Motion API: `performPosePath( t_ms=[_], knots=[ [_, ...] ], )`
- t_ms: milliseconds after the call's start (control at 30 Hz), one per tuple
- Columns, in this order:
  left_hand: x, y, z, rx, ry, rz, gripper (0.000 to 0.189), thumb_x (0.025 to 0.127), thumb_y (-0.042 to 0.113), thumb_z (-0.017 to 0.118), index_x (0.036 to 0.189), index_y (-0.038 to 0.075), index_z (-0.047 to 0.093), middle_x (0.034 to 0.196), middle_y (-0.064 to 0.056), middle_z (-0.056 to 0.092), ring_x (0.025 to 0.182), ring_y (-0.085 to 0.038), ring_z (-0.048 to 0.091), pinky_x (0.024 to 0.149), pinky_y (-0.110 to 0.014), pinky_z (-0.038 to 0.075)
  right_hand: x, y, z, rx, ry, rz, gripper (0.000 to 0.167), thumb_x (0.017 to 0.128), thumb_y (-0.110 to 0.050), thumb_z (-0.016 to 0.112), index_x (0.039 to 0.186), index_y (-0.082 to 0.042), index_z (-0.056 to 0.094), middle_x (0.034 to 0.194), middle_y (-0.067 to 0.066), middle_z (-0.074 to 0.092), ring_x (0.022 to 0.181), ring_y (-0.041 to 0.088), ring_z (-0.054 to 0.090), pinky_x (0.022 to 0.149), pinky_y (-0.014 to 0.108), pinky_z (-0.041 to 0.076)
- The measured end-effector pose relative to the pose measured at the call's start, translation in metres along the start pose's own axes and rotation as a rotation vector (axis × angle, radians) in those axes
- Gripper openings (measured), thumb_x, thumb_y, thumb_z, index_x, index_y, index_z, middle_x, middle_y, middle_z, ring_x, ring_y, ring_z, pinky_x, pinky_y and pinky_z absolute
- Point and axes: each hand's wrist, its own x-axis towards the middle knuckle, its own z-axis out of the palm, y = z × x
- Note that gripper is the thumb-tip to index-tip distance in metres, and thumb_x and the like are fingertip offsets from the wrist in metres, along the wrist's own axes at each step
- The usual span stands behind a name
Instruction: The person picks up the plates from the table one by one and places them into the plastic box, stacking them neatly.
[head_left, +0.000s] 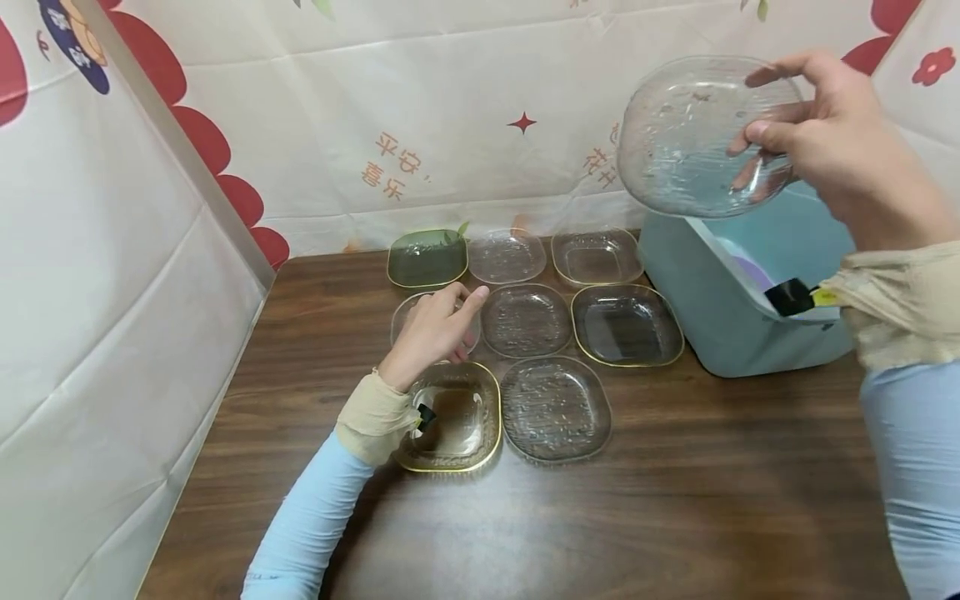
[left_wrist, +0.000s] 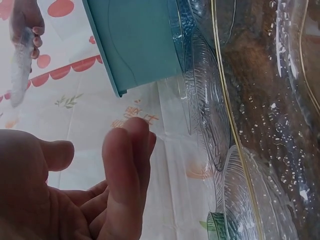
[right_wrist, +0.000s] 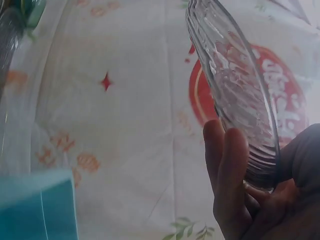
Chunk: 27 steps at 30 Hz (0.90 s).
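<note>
My right hand grips a clear ridged glass plate by its edge, raised over the blue-green bin. The right wrist view shows this plate edge-on, between thumb and fingers. My left hand is over the plates at the left, fingers loosely bent and holding nothing. Partly behind it lies a clear plate. Nearer me, a gold-rimmed square plate is partly covered by the left wrist. Right of that lies a large clear textured plate.
On the wooden table, a green plate, a clear plate and a gold-rimmed clear plate form the back row. A round clear plate and a dark gold-rimmed plate lie in the middle row. A printed cloth hangs behind.
</note>
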Motion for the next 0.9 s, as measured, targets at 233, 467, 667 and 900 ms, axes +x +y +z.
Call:
performPosePath(
  t_ms=[233,467,667,900],
  knots=[
    [0.002,-0.001,0.004,0.034,0.004,0.014,0.053,0.106,0.062,0.041,0.113,0.014,0.062,0.073,-0.015,0.074,0.046,-0.018,0.069,0.049,-0.035,0.06,0.032,0.011,-0.034,-0.302,0.044,0.161,0.05,0.106,-0.004,0.048,0.143,-0.035,0.037,0.085,-0.022,0.061,0.056,0.003,0.066,0.052,0.017,0.057],
    [0.005,0.001,0.008,0.052,0.005,0.029,0.048,0.107,0.06,0.042,0.111,0.016,0.061,0.071,-0.013,0.074,0.046,-0.018,0.069,0.051,-0.034,0.06,0.051,0.034,-0.057,-0.55,0.037,0.25,0.061,0.105,-0.002,0.048,0.16,-0.011,0.025,0.117,0.016,0.045,0.06,-0.002,0.059,0.053,0.025,0.061],
    [0.009,0.001,0.011,0.056,-0.002,0.042,0.048,0.106,0.059,0.043,0.111,0.015,0.061,0.069,-0.011,0.072,0.047,-0.019,0.068,0.05,-0.035,0.059,0.06,0.05,-0.07,-0.685,-0.012,0.244,0.065,0.103,0.003,0.046,0.158,0.008,0.011,0.12,0.043,0.043,0.048,0.011,0.064,0.046,0.033,0.059],
    [0.008,-0.001,0.013,0.069,-0.002,0.024,0.046,0.106,0.058,0.045,0.111,0.014,0.06,0.072,-0.014,0.073,0.047,-0.019,0.068,0.05,-0.034,0.059,0.074,0.075,-0.075,-0.686,-0.222,0.324,0.07,0.099,0.007,0.048,0.154,0.017,0.006,0.078,0.016,0.069,0.06,0.031,0.074,0.056,0.047,0.063]
  ],
)
